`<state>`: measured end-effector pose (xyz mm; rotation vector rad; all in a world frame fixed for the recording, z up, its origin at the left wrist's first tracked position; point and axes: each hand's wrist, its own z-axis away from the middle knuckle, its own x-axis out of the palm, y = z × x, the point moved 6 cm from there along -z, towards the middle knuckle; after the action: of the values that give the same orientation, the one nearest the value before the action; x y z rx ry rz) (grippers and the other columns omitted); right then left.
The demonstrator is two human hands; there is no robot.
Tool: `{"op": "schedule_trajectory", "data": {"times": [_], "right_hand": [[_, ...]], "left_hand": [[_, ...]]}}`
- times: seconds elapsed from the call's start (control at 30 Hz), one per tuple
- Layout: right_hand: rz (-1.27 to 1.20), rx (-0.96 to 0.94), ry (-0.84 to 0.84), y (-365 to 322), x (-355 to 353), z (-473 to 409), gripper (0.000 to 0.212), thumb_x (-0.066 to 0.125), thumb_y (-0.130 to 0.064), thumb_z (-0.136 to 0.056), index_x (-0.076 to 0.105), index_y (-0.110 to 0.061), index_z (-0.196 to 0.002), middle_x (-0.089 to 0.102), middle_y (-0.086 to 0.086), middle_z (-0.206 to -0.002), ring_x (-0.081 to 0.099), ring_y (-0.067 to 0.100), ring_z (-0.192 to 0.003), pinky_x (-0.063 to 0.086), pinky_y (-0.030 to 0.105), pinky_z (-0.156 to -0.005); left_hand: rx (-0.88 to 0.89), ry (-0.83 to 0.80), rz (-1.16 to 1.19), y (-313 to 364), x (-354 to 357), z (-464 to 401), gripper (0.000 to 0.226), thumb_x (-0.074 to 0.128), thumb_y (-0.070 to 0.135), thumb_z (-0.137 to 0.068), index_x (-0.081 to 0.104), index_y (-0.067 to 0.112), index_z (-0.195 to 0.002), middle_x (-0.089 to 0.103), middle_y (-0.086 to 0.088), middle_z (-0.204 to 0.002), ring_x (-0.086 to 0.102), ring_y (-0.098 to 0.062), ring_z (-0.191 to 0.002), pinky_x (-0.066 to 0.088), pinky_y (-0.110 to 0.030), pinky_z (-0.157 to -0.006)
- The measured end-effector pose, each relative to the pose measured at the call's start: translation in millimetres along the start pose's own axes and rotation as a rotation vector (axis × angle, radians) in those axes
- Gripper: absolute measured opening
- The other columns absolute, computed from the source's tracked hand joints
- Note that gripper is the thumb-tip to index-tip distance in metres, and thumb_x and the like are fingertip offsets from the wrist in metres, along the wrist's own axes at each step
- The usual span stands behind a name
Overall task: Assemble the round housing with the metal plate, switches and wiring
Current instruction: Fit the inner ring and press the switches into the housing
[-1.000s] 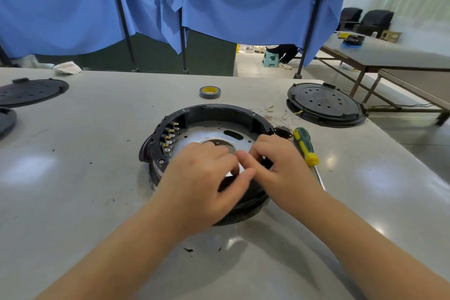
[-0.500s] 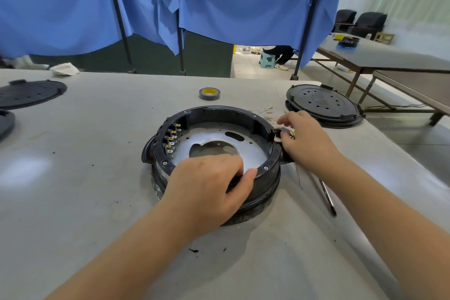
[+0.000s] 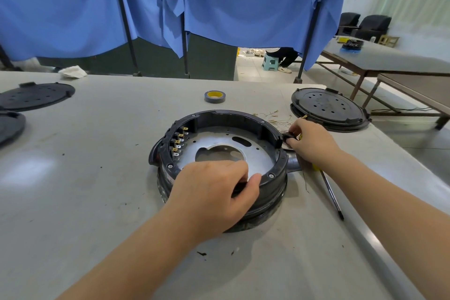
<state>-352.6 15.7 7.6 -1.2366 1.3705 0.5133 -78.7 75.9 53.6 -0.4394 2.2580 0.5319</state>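
The round black housing [image 3: 231,117] sits on the grey table [image 3: 97,178] in the middle of the head view. Inside it lies the silver metal plate [image 3: 258,151], and a row of switches with brass terminals [image 3: 179,142] lines its left inner wall. My left hand [image 3: 214,192] grips the housing's near rim, thumb over the edge. My right hand [image 3: 309,141] is at the housing's right side and pinches a small black part [image 3: 288,136] just outside the rim. Loose thin wires [image 3: 272,117] lie behind that hand.
A screwdriver [image 3: 331,192] lies right of the housing, its handle under my right wrist. A black round lid [image 3: 328,109] sits at the back right, a tape roll [image 3: 214,96] behind the housing, two dark lids [image 3: 34,95] at the far left. The table edge runs along the right.
My right hand left the housing's near rim and moved right and back to the small black part beside the rim. My left hand stayed gripping the near rim.
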Motion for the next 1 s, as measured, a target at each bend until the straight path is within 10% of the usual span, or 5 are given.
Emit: {"op": "schedule_trajectory", "data": {"times": [0.4,0.6,0.87,1.0], "right_hand": [[-0.795,-0.112,0.140,-53.6,-49.8,64.5,0.003,0.068,-0.027,-0.084,0.066,-0.027,-0.082,0.069,-0.008,-0.073,0.063,0.004,-0.069,0.047,0.012,-0.060],[-0.869,-0.158,0.105,-69.4,-43.1,90.8,0.004,0.068,-0.020,-0.085,0.067,-0.024,-0.086,0.067,-0.012,-0.078,0.064,0.009,-0.081,0.055,0.036,-0.070],[-0.832,-0.293,0.155,-78.6,-48.6,100.8,0.017,0.065,-0.015,-0.089,0.063,-0.032,-0.087,0.067,-0.017,-0.080,0.062,-0.001,-0.082,0.051,0.018,-0.066],[-0.805,-0.291,0.152,-76.0,-44.8,100.1,0.017,0.062,-0.012,-0.091,0.062,-0.029,-0.089,0.069,-0.011,-0.083,0.064,0.003,-0.083,0.054,0.033,-0.071]], "left_hand": [[-0.036,-0.107,-0.007,-8.4,-6.5,0.6,0.042,0.039,0.052,-0.091,0.050,0.026,-0.061,0.040,0.008,-0.047,0.040,-0.013,-0.048,0.027,-0.019,-0.044],[-0.225,-0.084,0.295,-24.0,-7.4,-9.4,0.022,0.050,0.047,-0.087,0.059,0.033,-0.073,0.058,0.018,-0.070,0.052,-0.008,-0.061,0.039,-0.014,-0.057],[-0.464,-0.325,0.658,-29.2,6.9,-26.6,0.011,0.065,0.032,-0.088,0.065,0.035,-0.099,0.071,0.010,-0.088,0.067,-0.010,-0.075,0.054,-0.019,-0.067],[-0.622,-0.316,0.818,-33.4,13.8,-49.5,0.012,0.059,0.019,-0.094,0.066,0.019,-0.104,0.075,0.004,-0.086,0.071,-0.014,-0.076,0.053,-0.018,-0.056]]}}
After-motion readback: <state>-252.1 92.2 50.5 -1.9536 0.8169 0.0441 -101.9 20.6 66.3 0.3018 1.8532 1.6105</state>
